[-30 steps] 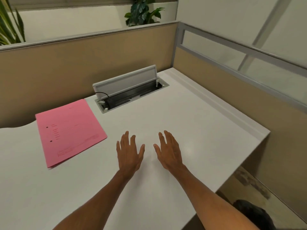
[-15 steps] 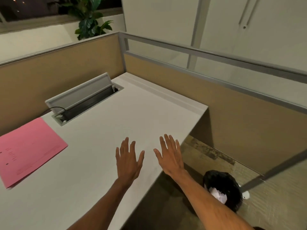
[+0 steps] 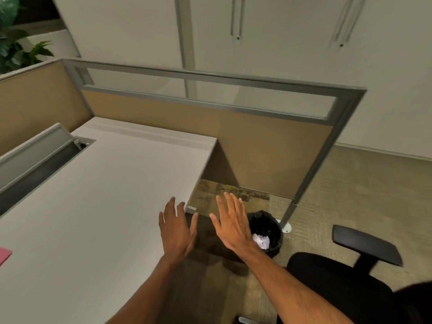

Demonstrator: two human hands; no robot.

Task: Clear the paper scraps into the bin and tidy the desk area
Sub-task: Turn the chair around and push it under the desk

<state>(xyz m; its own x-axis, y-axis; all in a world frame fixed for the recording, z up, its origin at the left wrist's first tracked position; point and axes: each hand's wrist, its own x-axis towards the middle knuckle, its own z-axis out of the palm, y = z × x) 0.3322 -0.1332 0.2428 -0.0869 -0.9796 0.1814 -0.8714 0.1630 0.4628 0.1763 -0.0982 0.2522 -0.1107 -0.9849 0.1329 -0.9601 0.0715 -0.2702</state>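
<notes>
Both hands are flat, fingers spread, empty: left hand (image 3: 177,230) over the white desk (image 3: 98,206) corner, right hand (image 3: 231,224) above the bin (image 3: 272,226) holding crumpled paper (image 3: 261,240).

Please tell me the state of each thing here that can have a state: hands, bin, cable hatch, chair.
Left hand: open, empty, fingers spread.
Right hand: open, empty.
Bin: upright on the floor, black liner, crumpled paper inside.
Cable hatch lid: raised open.
Office chair: unoccupied, beside the bin.

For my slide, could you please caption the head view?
Both open hands, left hand and right hand, hover near crumpled paper in bin.
</notes>
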